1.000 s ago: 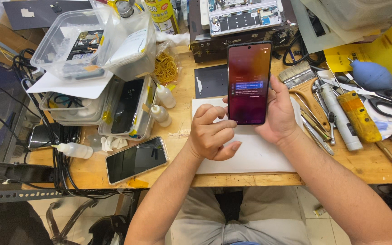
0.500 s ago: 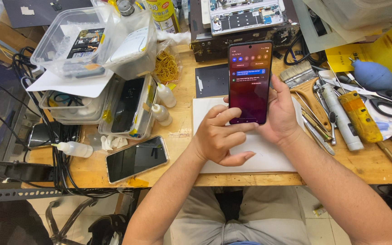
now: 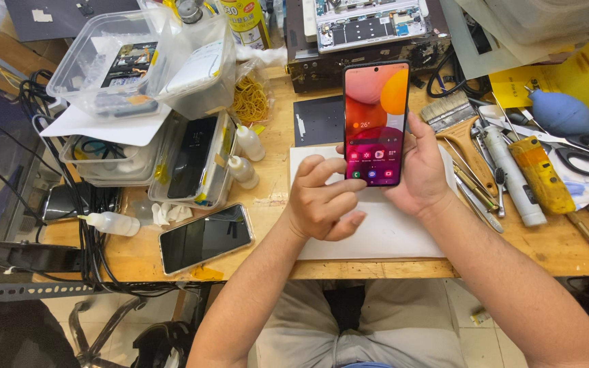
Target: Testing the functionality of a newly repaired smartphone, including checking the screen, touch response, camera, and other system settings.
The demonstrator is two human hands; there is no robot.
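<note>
On the left of the wooden workbench (image 3: 274, 225), a dark, switched-off smartphone (image 3: 204, 237) lies flat beside stacked clear plastic bins (image 3: 141, 65). Further right, the left hand (image 3: 322, 201) curls loosely, holding nothing, its thumb tip at the lower screen edge of a slim black smartphone with a lit red-and-orange display (image 3: 375, 123). The right hand (image 3: 420, 170) clasps that phone upright above a white mat (image 3: 376, 235), fingers wrapped around its lower half. The phone looks light, rigid, smooth and breakable, best held by its side edges. Brushes and screwdrivers (image 3: 506, 163) lie at far right.
</note>
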